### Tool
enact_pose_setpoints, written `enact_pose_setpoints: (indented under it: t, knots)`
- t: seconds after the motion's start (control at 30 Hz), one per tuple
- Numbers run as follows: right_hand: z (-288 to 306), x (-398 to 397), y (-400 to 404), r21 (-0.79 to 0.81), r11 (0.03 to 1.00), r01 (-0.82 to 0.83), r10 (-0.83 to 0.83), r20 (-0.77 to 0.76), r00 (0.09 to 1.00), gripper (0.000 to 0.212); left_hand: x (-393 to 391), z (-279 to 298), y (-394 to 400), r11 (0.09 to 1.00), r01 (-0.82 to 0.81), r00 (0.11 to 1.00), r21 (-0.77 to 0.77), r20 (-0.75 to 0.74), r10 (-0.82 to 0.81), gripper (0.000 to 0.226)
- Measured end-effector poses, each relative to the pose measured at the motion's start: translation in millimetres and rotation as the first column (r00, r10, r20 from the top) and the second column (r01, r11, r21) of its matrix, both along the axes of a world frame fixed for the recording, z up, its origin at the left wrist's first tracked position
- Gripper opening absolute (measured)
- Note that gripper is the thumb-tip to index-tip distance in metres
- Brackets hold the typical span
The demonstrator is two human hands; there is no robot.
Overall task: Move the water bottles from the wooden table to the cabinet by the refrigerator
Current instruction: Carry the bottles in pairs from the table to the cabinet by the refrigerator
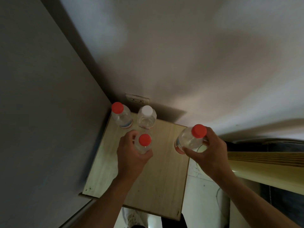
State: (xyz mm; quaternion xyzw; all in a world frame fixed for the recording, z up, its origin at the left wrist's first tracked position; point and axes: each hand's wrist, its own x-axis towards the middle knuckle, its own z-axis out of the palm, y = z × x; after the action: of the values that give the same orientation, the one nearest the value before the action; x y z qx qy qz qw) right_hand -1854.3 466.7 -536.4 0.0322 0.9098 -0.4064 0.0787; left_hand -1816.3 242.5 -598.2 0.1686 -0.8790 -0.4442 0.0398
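While gripping bottles (pixel 189 140), hands (pixel 131 153) (both) curled.

Four water bottles: three red-capped, namely one in my left hand (pixel 131 155), one in my right hand (pixel 212 153), one standing (pixel 121 116); one white-capped (pixel 146 118). One cabinet top (pixel 158 186). One wall socket (pixel 137 98).

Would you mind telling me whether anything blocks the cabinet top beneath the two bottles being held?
Nothing visible does. The left hand and right hand each grip a red-capped bottle over bare wood. The two standing bottles, red-capped and white-capped, sit behind at the wall.
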Motion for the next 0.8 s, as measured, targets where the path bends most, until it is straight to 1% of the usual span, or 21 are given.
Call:
enact_pose_setpoints:
  t: [0.33, 0.57, 0.8]
  knots:
    - [-5.9, 1.1, -6.8, -0.022, 1.0, 0.011, -0.011, 0.017, 1.0, 0.073, 0.3, -8.2, -6.8, 0.996, 0.086, 0.996, 0.027, -0.037, -0.085, 0.063]
    - [-15.7, -8.1, -9.6, -0.034, 0.999, -0.02, 0.02, -0.002, 1.0, 0.073, 2.2, -10.6, -7.5, 0.995, 0.087, 0.996, 0.045, -0.028, -0.086, 0.068]
    - [-29.6, -27.2, -26.0, -0.063, 0.998, 0.008, -0.009, -0.017, 1.0, 0.072, 3.4, -10.8, -10.4, 0.994, 0.099, 0.995, 0.043, -0.034, -0.097, 0.064]
